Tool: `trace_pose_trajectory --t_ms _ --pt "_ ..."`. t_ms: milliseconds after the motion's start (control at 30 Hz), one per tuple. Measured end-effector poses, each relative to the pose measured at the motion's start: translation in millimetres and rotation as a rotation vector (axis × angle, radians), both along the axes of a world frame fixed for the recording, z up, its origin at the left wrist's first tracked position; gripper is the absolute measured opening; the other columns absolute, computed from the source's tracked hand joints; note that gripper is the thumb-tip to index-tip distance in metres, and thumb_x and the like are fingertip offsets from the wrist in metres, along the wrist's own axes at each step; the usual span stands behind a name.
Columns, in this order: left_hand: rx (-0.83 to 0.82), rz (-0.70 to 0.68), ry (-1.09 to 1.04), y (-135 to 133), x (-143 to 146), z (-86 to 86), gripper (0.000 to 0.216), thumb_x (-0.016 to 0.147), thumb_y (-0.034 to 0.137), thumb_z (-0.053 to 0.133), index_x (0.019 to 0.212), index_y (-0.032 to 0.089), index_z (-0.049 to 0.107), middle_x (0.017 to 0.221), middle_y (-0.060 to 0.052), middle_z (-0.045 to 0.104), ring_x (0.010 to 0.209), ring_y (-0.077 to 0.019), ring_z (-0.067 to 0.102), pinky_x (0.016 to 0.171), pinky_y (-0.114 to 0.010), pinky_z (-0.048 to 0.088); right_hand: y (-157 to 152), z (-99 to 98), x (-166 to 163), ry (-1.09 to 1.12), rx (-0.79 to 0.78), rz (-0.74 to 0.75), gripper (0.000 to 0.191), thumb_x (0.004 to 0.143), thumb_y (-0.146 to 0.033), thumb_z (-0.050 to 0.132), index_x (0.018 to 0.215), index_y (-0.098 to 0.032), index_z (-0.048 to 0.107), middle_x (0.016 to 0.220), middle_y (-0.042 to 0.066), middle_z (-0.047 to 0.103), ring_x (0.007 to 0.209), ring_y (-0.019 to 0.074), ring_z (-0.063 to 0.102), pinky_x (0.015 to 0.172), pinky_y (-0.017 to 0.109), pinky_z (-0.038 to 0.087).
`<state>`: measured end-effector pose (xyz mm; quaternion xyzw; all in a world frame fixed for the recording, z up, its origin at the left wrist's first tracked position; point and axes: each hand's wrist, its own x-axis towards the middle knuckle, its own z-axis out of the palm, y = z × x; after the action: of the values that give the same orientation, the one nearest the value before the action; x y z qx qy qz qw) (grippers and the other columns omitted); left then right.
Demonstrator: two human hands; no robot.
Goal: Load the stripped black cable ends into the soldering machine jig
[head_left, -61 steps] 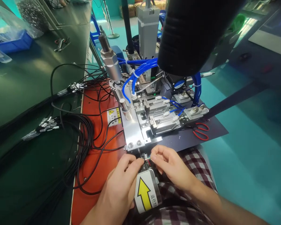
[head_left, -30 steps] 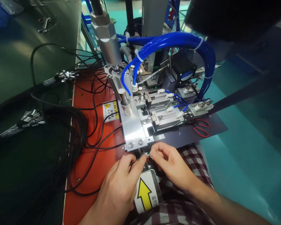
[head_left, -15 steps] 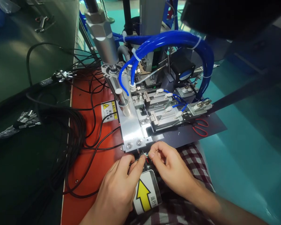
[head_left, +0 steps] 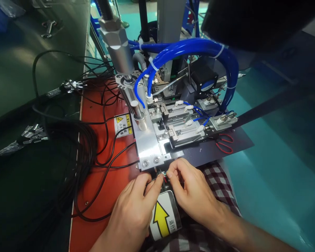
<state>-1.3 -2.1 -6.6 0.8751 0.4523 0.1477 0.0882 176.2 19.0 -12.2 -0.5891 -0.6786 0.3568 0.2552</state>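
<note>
Both left hand (head_left: pixel 135 200) and right hand (head_left: pixel 191 184) pinched small wires (head_left: pixel 165 178), the machine (head_left: pixel 182 133) just beyond them; this fine handling step seemed to call for a steady grip next.

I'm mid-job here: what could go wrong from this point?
The thin wires between the left hand and right hand are tiny and partly hidden, so one might slip or bend. A black cable loops across the red base toward the left hand; arm movement might drag it. The red-handled tool lies near the edge of the dark plate and might get knocked off.
</note>
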Motion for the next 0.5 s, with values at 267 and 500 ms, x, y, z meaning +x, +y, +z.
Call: trace_pose_trajectory --t_ms 267,500 --pt "-0.035 -0.002 -0.049 1.1 -0.7 1.9 0.044 0.082 0.001 0.039 0.122 0.012 0.053 0.094 -0.011 0.056 0.074 -0.0206 0.058 0.061 -0.033 0.056 1.2 0.6 0.6 0.09 -0.104 -0.011 0.016 0.09 -0.017 0.045 0.075 -0.021 0.048 0.071 0.0 0.053 0.063 0.0157 0.05 0.057 0.027 0.037" --pt "-0.122 -0.018 -0.059 0.1 -4.5 -1.5 0.045 0.084 0.005 0.037 0.127 0.013 0.049 0.102 -0.013 0.054 0.081 -0.0231 0.057 0.065 -0.036 0.056 0.5 -8.1 3.1 0.23 -0.155 -0.039 0.015 0.091 -0.02 0.046 0.076 -0.02 0.051 0.07 -0.002 0.053 0.06 0.0126 0.049 0.056 0.024 0.039"
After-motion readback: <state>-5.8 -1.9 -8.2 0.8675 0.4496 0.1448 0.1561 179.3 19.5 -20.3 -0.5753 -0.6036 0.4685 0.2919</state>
